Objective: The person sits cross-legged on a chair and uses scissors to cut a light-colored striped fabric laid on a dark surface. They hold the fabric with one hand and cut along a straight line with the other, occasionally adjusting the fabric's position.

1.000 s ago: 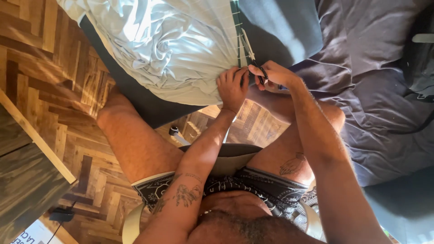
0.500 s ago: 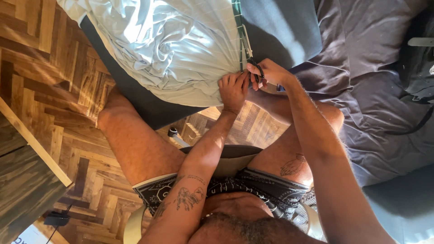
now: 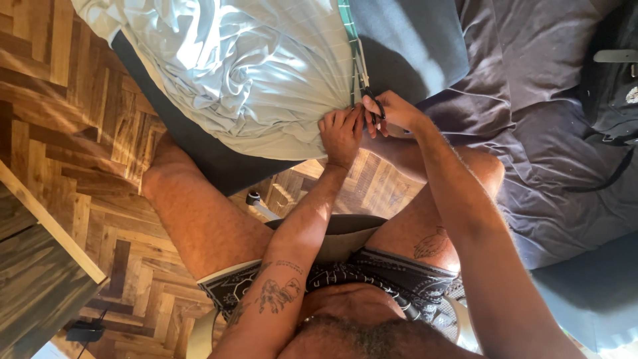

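Observation:
A pale green-grey fabric (image 3: 252, 73) lies crumpled over a dark board (image 3: 199, 159) that rests against my knees. My left hand (image 3: 340, 133) presses flat on the fabric's lower right edge. Right beside it, my right hand (image 3: 393, 113) is closed around the handles of small black scissors (image 3: 369, 98). Their blades point up along the fabric's edge, next to a thin green strip (image 3: 345, 26). The two hands nearly touch.
I sit with bare legs over a herringbone wood floor (image 3: 100, 173). A bed with a dark purple sheet (image 3: 551, 153) fills the right side, with a black bag (image 3: 611, 80) on it. A wooden table edge (image 3: 46, 266) is at the lower left. A chair caster (image 3: 252, 197) shows between my legs.
Both hands have crept a little farther up along the fabric's right edge, the scissors moving with the right hand. The fabric has shifted slightly.

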